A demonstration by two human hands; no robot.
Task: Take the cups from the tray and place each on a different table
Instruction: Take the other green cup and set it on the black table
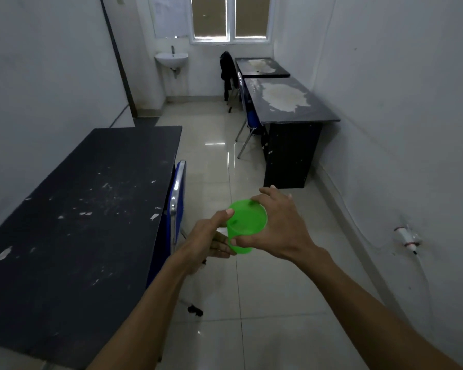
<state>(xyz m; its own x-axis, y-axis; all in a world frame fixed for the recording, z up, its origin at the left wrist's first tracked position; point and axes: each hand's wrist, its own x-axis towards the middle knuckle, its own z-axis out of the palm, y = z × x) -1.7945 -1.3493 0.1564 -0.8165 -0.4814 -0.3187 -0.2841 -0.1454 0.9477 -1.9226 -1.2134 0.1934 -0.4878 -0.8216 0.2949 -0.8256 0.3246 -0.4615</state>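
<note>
A green plastic cup (247,225) is held upright in mid-air over the tiled floor (265,289), its open mouth facing up and its long axis close to vertical. Both hands are closed on it. The left hand (211,239) wraps the lower left side, thumb pressed near the rim. The right hand (281,225) grips from the right and over the top, fingers curled across the far rim and thumb on the near wall. No tray is in view.

The nearest dark worktop (78,222) lies to the left of the cup, its right edge just beyond a blue chair (178,204) tucked against it; the left hand is the nearer one to it. A second worktop (286,98), patchy and worn, stands well apart against the right wall, with a third (261,66) behind it below the window (230,17).
</note>
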